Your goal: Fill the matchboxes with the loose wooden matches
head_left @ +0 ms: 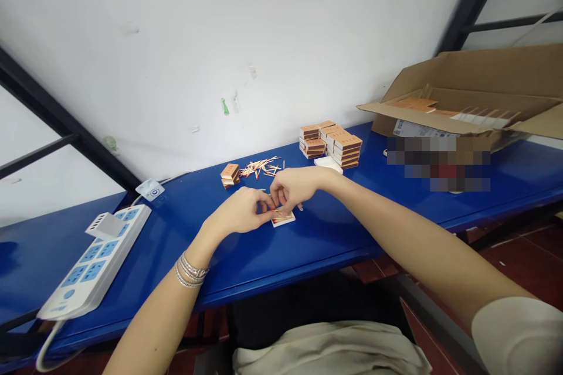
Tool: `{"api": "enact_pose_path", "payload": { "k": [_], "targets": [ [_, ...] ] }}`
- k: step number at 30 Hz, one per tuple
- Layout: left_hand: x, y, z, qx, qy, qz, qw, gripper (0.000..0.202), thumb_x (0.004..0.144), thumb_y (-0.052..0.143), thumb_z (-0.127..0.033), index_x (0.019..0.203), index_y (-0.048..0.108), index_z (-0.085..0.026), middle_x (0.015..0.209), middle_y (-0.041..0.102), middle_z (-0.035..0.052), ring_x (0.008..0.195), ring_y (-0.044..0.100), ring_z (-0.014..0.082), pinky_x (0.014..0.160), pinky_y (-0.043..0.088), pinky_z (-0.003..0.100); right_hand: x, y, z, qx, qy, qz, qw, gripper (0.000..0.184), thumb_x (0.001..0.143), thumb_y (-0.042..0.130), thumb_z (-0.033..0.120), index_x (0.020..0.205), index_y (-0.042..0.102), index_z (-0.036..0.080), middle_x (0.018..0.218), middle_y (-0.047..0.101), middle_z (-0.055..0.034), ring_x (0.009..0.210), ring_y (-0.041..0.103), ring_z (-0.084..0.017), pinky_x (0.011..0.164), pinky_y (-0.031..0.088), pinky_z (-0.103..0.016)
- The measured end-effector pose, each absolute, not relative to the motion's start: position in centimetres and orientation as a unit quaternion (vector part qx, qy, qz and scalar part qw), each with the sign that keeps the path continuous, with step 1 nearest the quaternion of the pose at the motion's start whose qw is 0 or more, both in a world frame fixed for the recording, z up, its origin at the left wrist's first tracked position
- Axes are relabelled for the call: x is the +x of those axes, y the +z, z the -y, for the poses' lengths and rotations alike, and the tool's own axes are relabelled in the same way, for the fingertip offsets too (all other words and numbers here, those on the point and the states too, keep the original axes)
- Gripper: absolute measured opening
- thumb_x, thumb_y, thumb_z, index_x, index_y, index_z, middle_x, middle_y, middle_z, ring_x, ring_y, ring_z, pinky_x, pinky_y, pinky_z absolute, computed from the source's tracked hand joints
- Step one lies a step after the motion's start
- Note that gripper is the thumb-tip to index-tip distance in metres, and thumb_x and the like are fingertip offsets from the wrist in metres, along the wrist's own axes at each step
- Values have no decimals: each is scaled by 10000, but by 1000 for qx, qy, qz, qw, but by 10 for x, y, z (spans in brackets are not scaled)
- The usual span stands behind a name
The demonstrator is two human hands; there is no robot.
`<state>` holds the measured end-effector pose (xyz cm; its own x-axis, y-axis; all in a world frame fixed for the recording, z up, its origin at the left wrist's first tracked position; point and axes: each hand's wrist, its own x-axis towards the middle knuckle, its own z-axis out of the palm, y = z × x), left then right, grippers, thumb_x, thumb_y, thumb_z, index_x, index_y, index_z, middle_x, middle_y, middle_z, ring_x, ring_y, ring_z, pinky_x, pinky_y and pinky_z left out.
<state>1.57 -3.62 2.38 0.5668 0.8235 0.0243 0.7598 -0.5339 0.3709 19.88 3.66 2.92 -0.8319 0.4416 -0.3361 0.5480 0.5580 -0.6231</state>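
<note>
My left hand (237, 212) and my right hand (292, 187) meet over a small white matchbox tray (282, 220) on the blue table (321, 240). A few wooden matchsticks (279, 213) with red heads lie in and across the tray. My right fingertips pinch at these matchsticks. My left fingers reach in beside them, partly hidden, so I cannot tell whether they grip anything. Beyond my hands lies a loose heap of matchsticks (260, 167), next to a short stack of orange-brown matchboxes (230, 175).
Taller matchbox stacks (338, 149) and white trays (328, 164) stand behind my right hand. An open cardboard carton (461, 94) holding more boxes sits at the right, partly blurred out. A white power strip (97, 258) lies at the left, and a white wall backs the table.
</note>
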Motion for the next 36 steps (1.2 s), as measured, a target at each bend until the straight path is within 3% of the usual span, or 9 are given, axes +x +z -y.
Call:
{"api": "enact_pose_path", "payload": {
  "k": [7,11,15,20,24,27,31,36],
  "targets": [
    [9,27,34,859,102,-461,196,327,790,653,-461,954,717,-185,739,683,11,562,535,105,565,395,238,208,35,-44,294,-349,-886,84,625,509,818,540,967,663,144,825,717,-36,630,642,-147,593,451,-254],
    [-2,32,29,839,54,-488,236,497,621,769,-554,935,693,-177,755,674,9,574,548,116,531,397,242,204,33,-42,290,-308,-901,93,734,428,840,563,1017,667,160,923,706,-43,716,631,-159,618,428,-252],
    [-7,30,26,828,12,-497,260,365,631,776,-498,721,662,-164,639,638,-3,539,519,111,510,374,244,194,29,-35,295,-273,-907,127,791,409,831,603,1043,661,162,961,689,-45,734,609,-160,625,410,-256],
    [-2,25,25,834,29,-471,285,279,702,736,-431,752,681,-162,701,671,7,575,544,113,536,395,242,193,28,-34,284,-277,-909,124,736,440,833,584,1020,657,166,925,695,-36,713,608,-154,607,416,-249],
    [-10,25,20,829,34,-481,284,309,676,759,-410,849,691,-163,753,695,29,665,613,149,590,439,250,200,31,-41,307,-280,-909,42,552,587,792,521,997,672,172,910,712,-33,694,621,-143,599,428,-241],
    [-20,22,13,813,67,-543,199,339,722,715,-396,951,674,-150,771,693,42,640,602,151,593,438,265,200,26,-48,348,-229,-908,-42,416,681,758,390,1012,681,151,940,717,-56,749,642,-152,636,442,-239],
    [-23,11,3,803,91,-576,125,632,753,661,-534,1207,595,-98,709,660,39,629,583,171,573,400,278,189,8,-54,366,-191,-908,-75,564,646,796,360,1132,661,108,1035,713,-105,875,667,-196,705,472,-243],
    [-20,1,-4,825,87,-550,96,515,778,606,-587,960,687,-113,718,638,60,631,550,170,564,376,284,169,-11,-54,392,-259,-873,-132,469,695,761,249,1123,681,77,963,741,-102,863,689,-167,753,494,-212]
  ]
}}
